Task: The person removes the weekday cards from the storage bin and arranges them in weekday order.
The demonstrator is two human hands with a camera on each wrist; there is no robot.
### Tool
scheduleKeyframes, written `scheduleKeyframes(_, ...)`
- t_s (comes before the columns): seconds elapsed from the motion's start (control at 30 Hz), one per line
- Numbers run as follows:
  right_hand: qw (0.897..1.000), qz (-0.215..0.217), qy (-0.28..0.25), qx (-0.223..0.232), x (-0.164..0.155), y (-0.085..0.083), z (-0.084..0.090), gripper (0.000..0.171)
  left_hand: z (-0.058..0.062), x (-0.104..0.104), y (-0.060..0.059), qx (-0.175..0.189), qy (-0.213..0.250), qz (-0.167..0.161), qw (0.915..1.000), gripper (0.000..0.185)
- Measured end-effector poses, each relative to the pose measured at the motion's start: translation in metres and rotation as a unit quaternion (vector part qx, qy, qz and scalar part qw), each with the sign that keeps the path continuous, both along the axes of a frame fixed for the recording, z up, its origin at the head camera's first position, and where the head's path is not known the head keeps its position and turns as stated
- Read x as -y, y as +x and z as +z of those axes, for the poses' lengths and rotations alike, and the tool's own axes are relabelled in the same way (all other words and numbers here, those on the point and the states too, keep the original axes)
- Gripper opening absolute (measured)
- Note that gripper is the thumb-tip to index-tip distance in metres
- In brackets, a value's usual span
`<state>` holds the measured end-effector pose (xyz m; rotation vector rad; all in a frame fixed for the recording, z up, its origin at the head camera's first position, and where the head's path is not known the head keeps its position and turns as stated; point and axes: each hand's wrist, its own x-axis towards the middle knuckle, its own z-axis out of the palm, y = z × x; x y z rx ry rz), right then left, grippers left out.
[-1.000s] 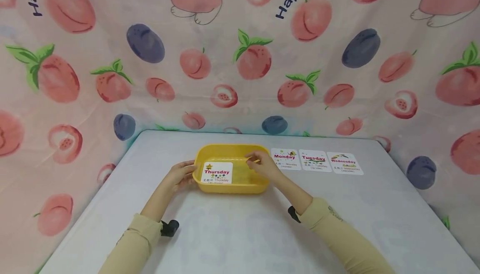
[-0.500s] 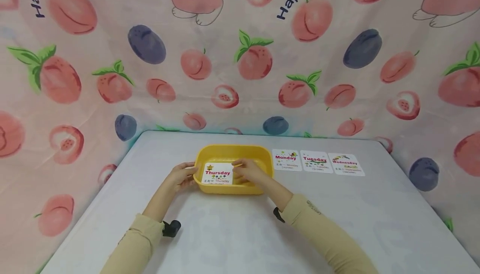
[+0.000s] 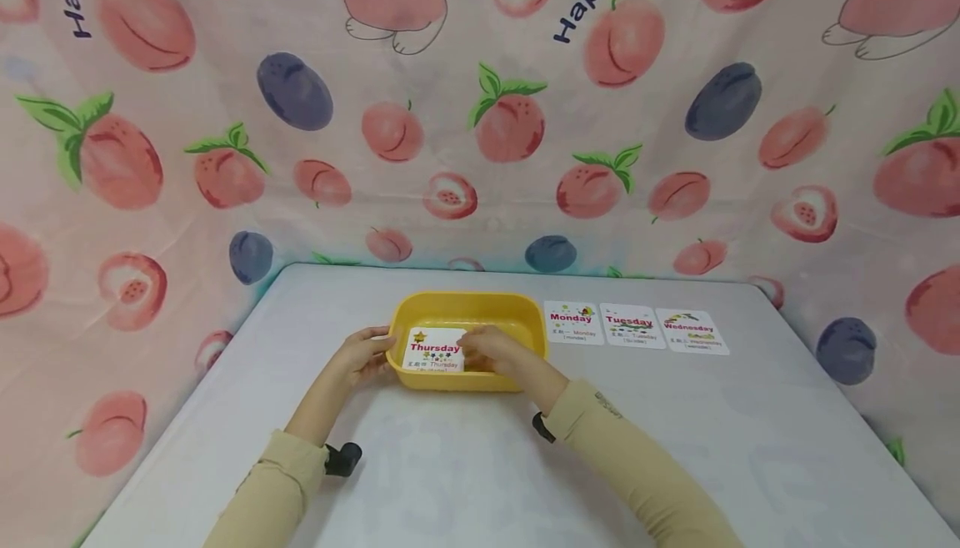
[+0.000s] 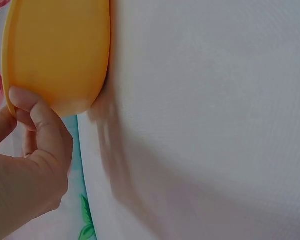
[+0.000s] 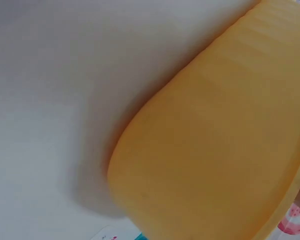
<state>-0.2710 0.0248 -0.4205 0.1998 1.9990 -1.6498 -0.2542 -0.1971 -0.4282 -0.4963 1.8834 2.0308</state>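
Thursday card (image 3: 431, 356): inside the yellow tray (image 3: 465, 382), toward its left end, printed side up.
Right hand (image 3: 492, 348): reaching into the tray, fingertips at the card's right edge; whether they pinch it, I cannot tell.
Left hand (image 3: 363, 355): pinching the tray's left rim between thumb and fingers.
Monday card (image 3: 572, 324): just right of the tray.
Tuesday card (image 3: 632, 329), Wednesday card (image 3: 691, 334): farther right of the tray.
Peach-print cloth (image 3: 450, 139): behind the tray.
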Motion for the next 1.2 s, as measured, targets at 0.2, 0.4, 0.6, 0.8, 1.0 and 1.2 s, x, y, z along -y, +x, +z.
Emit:
scheduleKeyframes(0.2,0.994,-0.076,-0.058,0.056,0.005,-0.002,0.002,0.055,-0.001,0.001,0.0,-0.006,-0.004,-0.005,1.0,0.047)
scheduleKeyframes(0.4,0.978,-0.147,-0.118,0.086,0.013,-0.001,0.003,0.05,-0.002,0.0,0.001,-0.003,-0.004,0.0,1.0,0.046)
scheduleKeyframes(0.6,0.971,-0.177,-0.149,0.065,0.016,-0.015,-0.025,0.038,-0.002,0.0,0.0,-0.006,-0.007,0.001,1.0,0.044)
scheduleKeyframes(0.8,0.99,-0.135,-0.04,-0.02,0.021,-0.008,-0.026,0.034,-0.004,-0.001,0.0,-0.01,-0.006,-0.002,0.9999,0.045)
scheduleKeyframes(1.0,0.981,-0.099,0.091,-0.143,0.028,0.001,-0.022,0.038,-0.004,-0.002,0.0,-0.008,-0.007,-0.003,0.9999,0.045)
scheduleKeyframes(1.2,0.978,-0.116,0.078,-0.156,0.029,0.001,-0.022,0.035,-0.003,-0.001,0.0,-0.006,-0.004,0.001,1.0,0.045)
